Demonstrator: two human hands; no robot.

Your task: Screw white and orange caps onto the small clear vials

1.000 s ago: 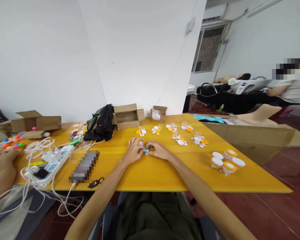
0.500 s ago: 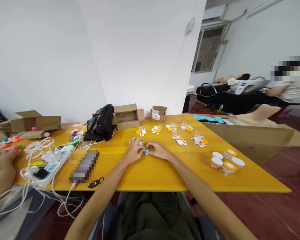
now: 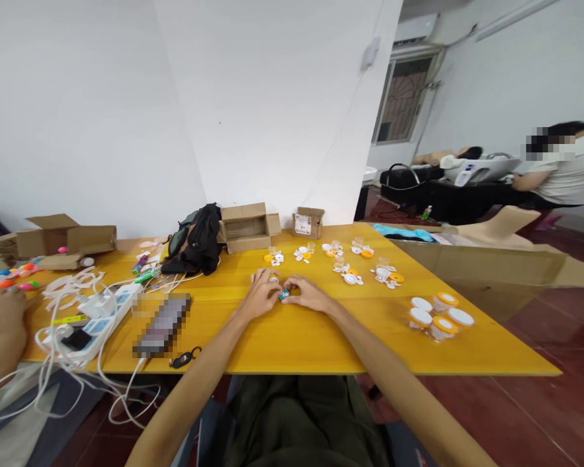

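Note:
A small teal piece with white marks (image 3: 284, 294) is pinched between my two hands over the middle of the table. My left hand (image 3: 263, 295) has its thumb against the piece's left side, its other fingers reaching forward. Close behind those fingers sits a white round part (image 3: 273, 279), partly covered. From the right, my right hand (image 3: 306, 293) closes thumb and fingertips on the same piece. Farther back lie groups of white and orange plastic parts with clear cups (image 3: 353, 277). Several lidded clear jars (image 3: 442, 324) stand together at the right.
A phone (image 3: 163, 324), a power strip (image 3: 102, 324) with tangled white cables and a black keyring (image 3: 185, 357) lie left. Behind are a black bag (image 3: 194, 240) and open cardboard boxes (image 3: 248, 230). A co-worker's arm (image 3: 4, 331) rests at far left; another person sits far right.
Both hands stay almost in place on the teal piece, which looks slightly turned. The view has shifted a little. The person at far right has leaned forward.

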